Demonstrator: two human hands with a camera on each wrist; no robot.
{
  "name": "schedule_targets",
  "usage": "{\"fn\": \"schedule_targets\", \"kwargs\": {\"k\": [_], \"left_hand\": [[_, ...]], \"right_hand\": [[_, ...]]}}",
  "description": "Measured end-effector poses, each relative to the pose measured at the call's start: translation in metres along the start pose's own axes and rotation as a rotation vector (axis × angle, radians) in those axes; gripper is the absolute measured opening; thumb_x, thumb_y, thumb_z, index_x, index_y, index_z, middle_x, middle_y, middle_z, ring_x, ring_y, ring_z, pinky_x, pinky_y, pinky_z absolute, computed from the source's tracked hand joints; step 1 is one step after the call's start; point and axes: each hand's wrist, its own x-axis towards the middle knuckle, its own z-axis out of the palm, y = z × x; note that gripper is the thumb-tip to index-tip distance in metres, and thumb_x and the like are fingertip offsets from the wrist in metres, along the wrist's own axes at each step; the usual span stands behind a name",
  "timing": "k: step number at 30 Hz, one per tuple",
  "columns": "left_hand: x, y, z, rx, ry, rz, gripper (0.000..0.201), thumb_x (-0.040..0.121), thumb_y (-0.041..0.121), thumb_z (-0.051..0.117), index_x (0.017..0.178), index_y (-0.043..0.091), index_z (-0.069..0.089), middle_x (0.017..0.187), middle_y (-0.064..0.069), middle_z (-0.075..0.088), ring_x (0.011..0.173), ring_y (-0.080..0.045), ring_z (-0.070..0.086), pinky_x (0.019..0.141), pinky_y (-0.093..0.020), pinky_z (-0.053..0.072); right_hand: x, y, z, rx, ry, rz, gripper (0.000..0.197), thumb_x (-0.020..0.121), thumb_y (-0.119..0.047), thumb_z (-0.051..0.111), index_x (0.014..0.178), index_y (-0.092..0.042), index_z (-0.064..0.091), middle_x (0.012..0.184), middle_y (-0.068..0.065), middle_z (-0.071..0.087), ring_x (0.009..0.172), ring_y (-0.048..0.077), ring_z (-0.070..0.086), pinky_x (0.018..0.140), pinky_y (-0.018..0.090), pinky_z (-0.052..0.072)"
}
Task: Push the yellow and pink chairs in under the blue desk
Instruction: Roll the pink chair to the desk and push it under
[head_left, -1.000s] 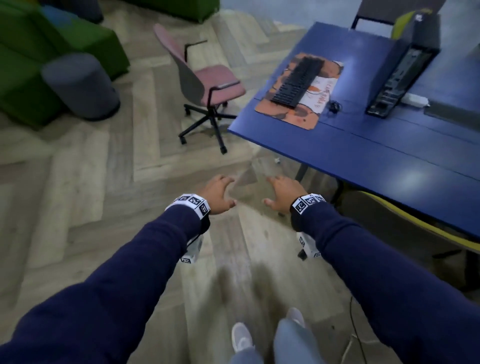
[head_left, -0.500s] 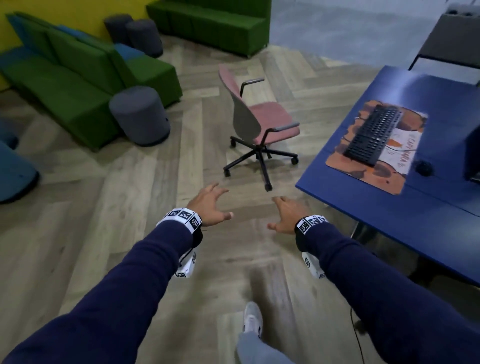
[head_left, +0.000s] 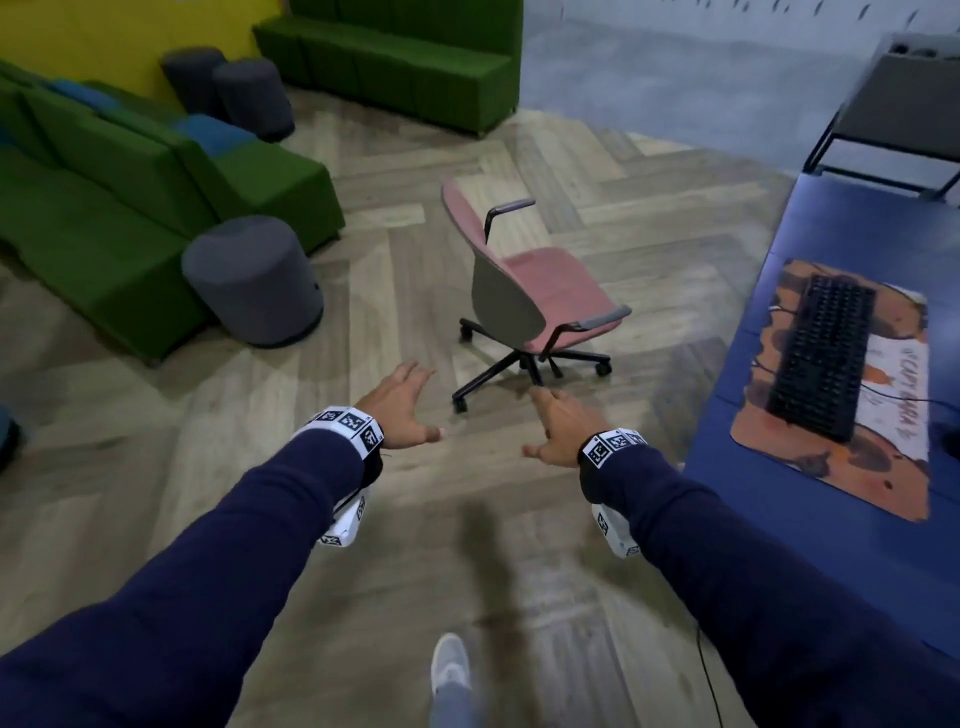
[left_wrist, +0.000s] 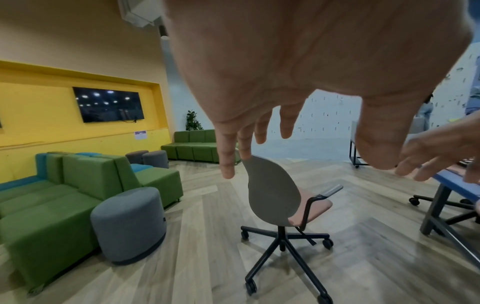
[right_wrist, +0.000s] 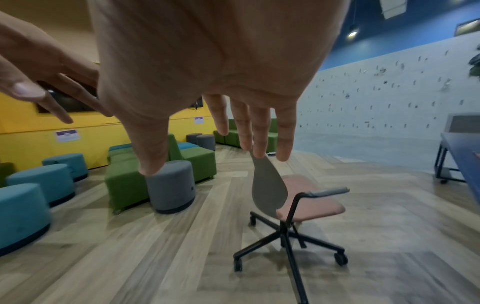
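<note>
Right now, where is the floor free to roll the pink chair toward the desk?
Bare floor lies between the pink chair and the blue desk edge, and in front of both hands. Crowded on the chair's far side: grey pouf, green sofa.

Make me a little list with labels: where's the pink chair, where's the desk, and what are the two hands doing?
pink chair: out on the wood floor, apart from the desk, untouched
blue desk: on the right
on desk: black keyboard on an orange mat
left hand: fingers spread, holding nothing
right hand: fingers spread, holding nothing
</note>
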Motion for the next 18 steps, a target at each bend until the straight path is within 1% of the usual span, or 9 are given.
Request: {"fn": "schedule_targets", "kwargs": {"k": [4,7,11,13,16,18], "left_hand": [[0.071,-0.024,-0.042,0.040,-0.008,0.048,0.104,0.073,0.048,0.075,0.156,0.025,0.015,0.166,-0.005,0.000,0.152,-0.026,0.016,0.119,-0.040,0.025],[0.129,-0.028,-0.071,0.074,-0.019,0.105,0.105,0.072,0.049,0.075,0.156,0.027,0.016,0.166,-0.006,0.001,0.151,-0.027,0.017,0.119,-0.040,0.026],[0.208,-0.027,-0.099,0.096,-0.045,0.168,0.104,0.073,0.045,0.076,0.155,0.027,0.015,0.166,-0.008,0.003,0.149,-0.029,0.025,0.117,-0.039,0.030],[0.246,-0.027,-0.108,0.101,-0.047,0.180,0.102,0.074,0.044,0.076,0.155,0.026,0.016,0.165,-0.009,0.003,0.149,-0.029,0.025,0.116,-0.038,0.028],[0.299,-0.032,-0.121,0.088,-0.061,0.170,0.106,0.072,0.046,0.076,0.156,0.025,0.014,0.166,-0.008,0.002,0.149,-0.028,0.024,0.117,-0.038,0.028],[0.329,-0.034,-0.131,0.084,-0.069,0.162,0.107,0.072,0.046,0.076,0.156,0.024,0.013,0.166,-0.006,0.001,0.150,-0.027,0.022,0.118,-0.038,0.028]], "right_hand": [[0.056,-0.010,-0.023,0.054,0.029,0.050,0.099,0.075,-0.055,0.076,0.152,-0.018,0.025,0.145,0.015,0.048,0.127,0.036,0.053,0.101,0.043,0.047],[0.098,-0.011,-0.041,0.067,0.051,0.084,0.100,0.076,-0.054,0.076,0.153,-0.019,0.023,0.146,0.015,0.046,0.129,0.035,0.053,0.102,0.044,0.047],[0.157,0.000,-0.060,0.076,0.046,0.132,0.097,0.077,-0.050,0.077,0.152,-0.019,0.024,0.146,0.013,0.046,0.128,0.035,0.053,0.101,0.046,0.047],[0.187,0.008,-0.065,0.074,0.023,0.129,0.096,0.077,-0.049,0.077,0.151,-0.019,0.024,0.147,0.012,0.044,0.128,0.034,0.052,0.103,0.048,0.046],[0.233,0.022,-0.074,0.059,-0.013,0.113,0.097,0.078,-0.048,0.077,0.153,-0.017,0.024,0.149,0.011,0.042,0.129,0.035,0.051,0.106,0.050,0.043],[0.265,0.029,-0.082,0.054,-0.013,0.113,0.097,0.078,-0.048,0.076,0.153,-0.016,0.024,0.148,0.010,0.043,0.127,0.036,0.053,0.105,0.050,0.044]]}}
